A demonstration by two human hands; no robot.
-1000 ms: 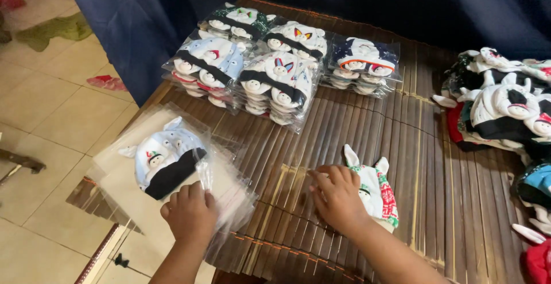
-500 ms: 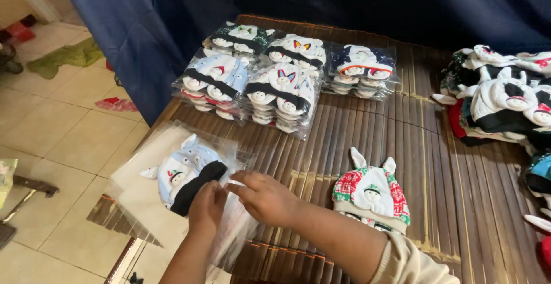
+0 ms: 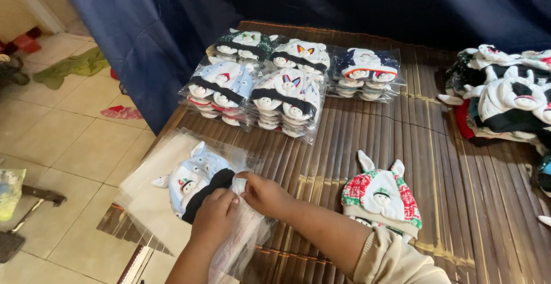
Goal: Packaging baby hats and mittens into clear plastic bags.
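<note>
Right grip: the right hand [image 3: 261,192] has its fingertips [image 3: 244,185] pinched shut on the mouth of the clear plastic bag [image 3: 166,203], thumb and forefinger nipping the film right beside the hat's black band.
Left grip: the left hand [image 3: 215,218] is curled knuckles-up and closed on the same bag edge, just below the right hand, the two hands touching.
Arm pose: the right forearm comes in low from the lower right, its cream sleeve [image 3: 396,261] bunched at the elbow; the left forearm rises straight from the bottom edge (wrist bent slightly inward).
Held thing: a pale blue baby hat [image 3: 192,178] with small ears and a black band lies inside the bag, flat on the near left corner of the bench [image 3: 459,203], the bag overhanging that corner a little.
Just right: a red, green and white eared hat [image 3: 381,195] lies loose on the slats, near the right forearm but apart from it.
Further back: five bagged stacks of hats [image 3: 281,92] sit side by side at the rear centre.
Far right: a loose pile of unbagged hats [image 3: 505,97] along the bench edge.
Behind: a dark blue curtain [image 3: 143,43]; tiled floor [image 3: 69,135] to the left.
</note>
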